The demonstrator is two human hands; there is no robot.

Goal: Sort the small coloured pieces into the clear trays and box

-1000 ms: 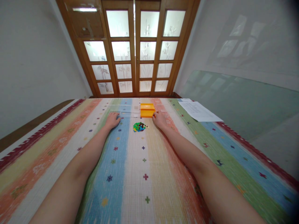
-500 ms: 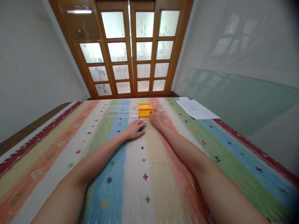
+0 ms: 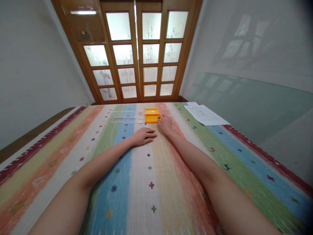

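Observation:
A small orange-yellow plastic box point(image 3: 152, 119) lies opened out near the far end of the table. My right hand point(image 3: 165, 124) is at its near right corner, thumb and fingers closed on the edge. To the left and a little nearer, my left hand point(image 3: 143, 136) rests low over the cloth, palm down, with its fingers stretched out to the right. Whatever lies beneath those fingers is hidden; only a dark gap shows between thumb and fingers.
Clear plastic trays or lids point(image 3: 122, 117) lie left of the box. Written paper sheets point(image 3: 206, 115) are at the far right of the table. A striped, patterned cloth point(image 3: 140, 195) covers the tabletop. Wooden glazed doors point(image 3: 139, 52) stand beyond.
My left fingers have stretched right and flattened, covering the small blue, green and pale pieces that showed beside them. My right hand stays at the box corner.

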